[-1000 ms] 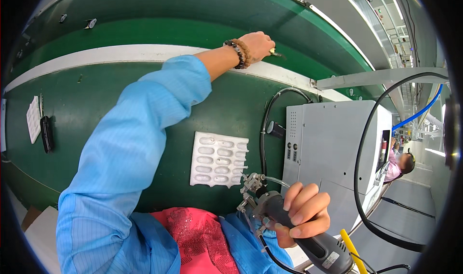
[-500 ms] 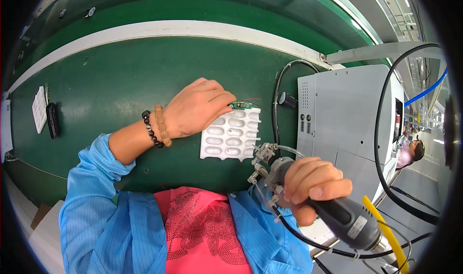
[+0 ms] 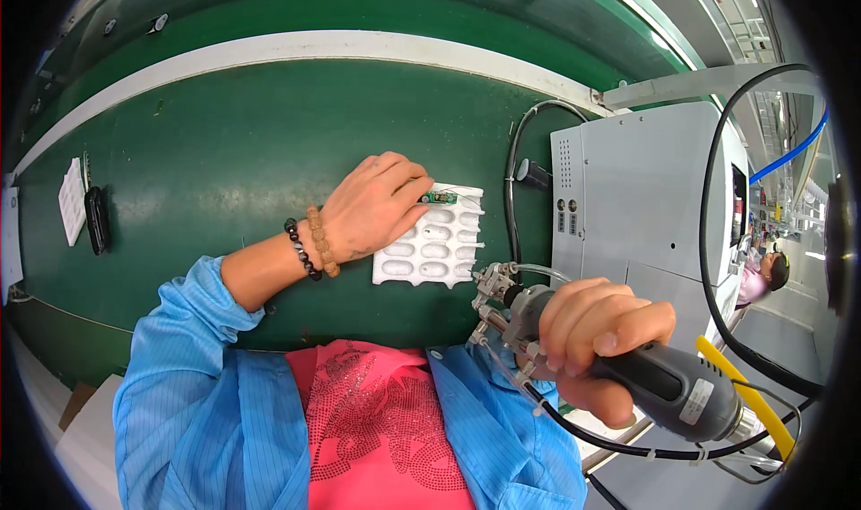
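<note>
My left hand (image 3: 381, 200) reaches over the far left part of a white moulded tray (image 3: 392, 275) with rows of oval hollows. Its thumb and fingers pinch a small green circuit board (image 3: 439, 198), which lies over the tray's far row. Thin wires show near the board. My right hand (image 3: 596, 340) is wrapped around a black and grey corded hand tool (image 3: 659, 384). Metal fittings and a clear thin tube (image 3: 543, 270) sit at the tool's front end, just right of the tray's near corner. The tool's tip is hard to make out.
A large grey machine cabinet (image 3: 650, 196) stands at the right, with a black cable (image 3: 511, 205) looping beside it. On the green bench (image 3: 224, 133), a black case (image 3: 97, 218) and a white tray (image 3: 72, 203) lie far left. A person (image 3: 762, 272) is in the right background.
The circuit board has come from the tray's far edge to over its far row, with my left hand. My right hand and the tool's rear end have shifted slightly right.
</note>
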`<state>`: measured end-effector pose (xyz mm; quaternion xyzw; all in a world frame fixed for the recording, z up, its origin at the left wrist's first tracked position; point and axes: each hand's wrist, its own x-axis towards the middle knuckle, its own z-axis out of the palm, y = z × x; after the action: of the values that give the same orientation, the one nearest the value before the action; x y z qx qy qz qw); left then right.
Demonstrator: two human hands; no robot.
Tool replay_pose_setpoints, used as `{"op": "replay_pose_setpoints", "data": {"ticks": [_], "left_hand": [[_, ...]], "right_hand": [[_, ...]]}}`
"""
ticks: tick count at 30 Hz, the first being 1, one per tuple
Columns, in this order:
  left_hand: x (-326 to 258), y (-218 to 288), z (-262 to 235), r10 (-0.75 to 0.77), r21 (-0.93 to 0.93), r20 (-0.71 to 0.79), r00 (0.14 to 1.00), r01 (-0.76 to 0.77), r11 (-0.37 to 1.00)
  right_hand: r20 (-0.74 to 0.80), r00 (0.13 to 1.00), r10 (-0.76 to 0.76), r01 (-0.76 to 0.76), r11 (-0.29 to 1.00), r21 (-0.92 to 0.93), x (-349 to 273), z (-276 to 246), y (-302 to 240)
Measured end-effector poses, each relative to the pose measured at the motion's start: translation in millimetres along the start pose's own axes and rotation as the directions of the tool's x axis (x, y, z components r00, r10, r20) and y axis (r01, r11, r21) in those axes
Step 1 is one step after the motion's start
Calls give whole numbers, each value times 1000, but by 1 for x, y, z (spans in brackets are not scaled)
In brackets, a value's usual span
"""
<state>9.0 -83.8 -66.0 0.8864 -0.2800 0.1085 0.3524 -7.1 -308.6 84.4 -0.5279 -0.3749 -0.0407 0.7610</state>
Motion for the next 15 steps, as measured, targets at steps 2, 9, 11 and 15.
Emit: {"op": "replay_pose_setpoints", "data": {"ticks": [2,9,11,15], "left_hand": [[-4,0,2,-32,-39,-10,999,32,999],[-20,16,9,-103,-192,-53,993,91,977],[-25,17,13,-130,-230,-97,987,105,967],[-26,17,16,-142,-266,-128,982,104,958]], "right_hand": [[-12,1000,3,-3,1000,-1,2,1,0],[-8,999,51,-51,997,-60,13,5,2],[-16,997,79,-80,994,-70,13,7,10],[-3,997,73,-73,995,-73,18,9,19]]}}
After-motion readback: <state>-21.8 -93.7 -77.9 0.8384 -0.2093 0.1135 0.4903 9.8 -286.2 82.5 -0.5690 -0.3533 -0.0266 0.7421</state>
